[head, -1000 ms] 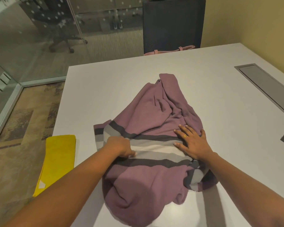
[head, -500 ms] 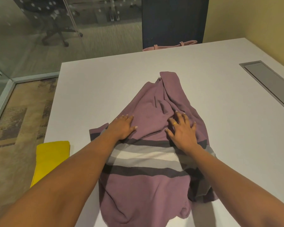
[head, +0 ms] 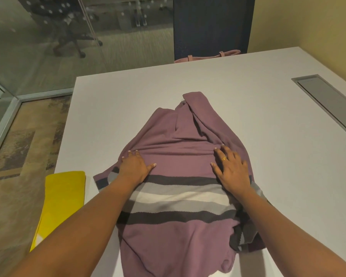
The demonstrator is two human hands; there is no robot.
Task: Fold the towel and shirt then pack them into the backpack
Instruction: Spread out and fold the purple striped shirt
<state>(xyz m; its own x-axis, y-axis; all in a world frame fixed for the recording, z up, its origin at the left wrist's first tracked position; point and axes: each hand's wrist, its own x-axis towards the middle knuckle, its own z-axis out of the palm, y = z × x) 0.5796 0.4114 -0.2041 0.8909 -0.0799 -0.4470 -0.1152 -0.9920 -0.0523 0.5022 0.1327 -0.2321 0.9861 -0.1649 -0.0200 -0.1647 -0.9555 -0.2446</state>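
At far left, yellow cloth (head: pixel 62 198) sits along the left edge of the table (head: pixel 268 116), flat and squared. Looks like the towel, already folded and parked out of the work area; can't tell if it overhangs. Left hand (head: pixel 135 167) next: palm down, fingers straight and spread, pressing on the purple striped shirt (head: pixel 178 236) just above its upper dark stripe, near the garment's left side. Shirt lies mid-table, rumpled: far end bunched into folds, near end reaching toward the table's near edge, right side tucked under itself. My read: both hands go flat to pin and smooth the fabric so it lies square before a first fold; pressing beats pinching here since knit cloth slides and rucks. Pink strapped item (head: pixel 208 56) at the table's far edge, in front of a dark chair back (head: pixel 212 27), is possibly the backpack, can't confirm; well apart from the shirt. Right hand (head: pixel 232 168): palm down, fingers spread, pressing the shirt's right side level with the left hand, fingertips touching a ridge of wrinkles. Shirt is directly under both palms and spans the gap between them. Grey hatch (head: pixel 328 98) at far right, not involved
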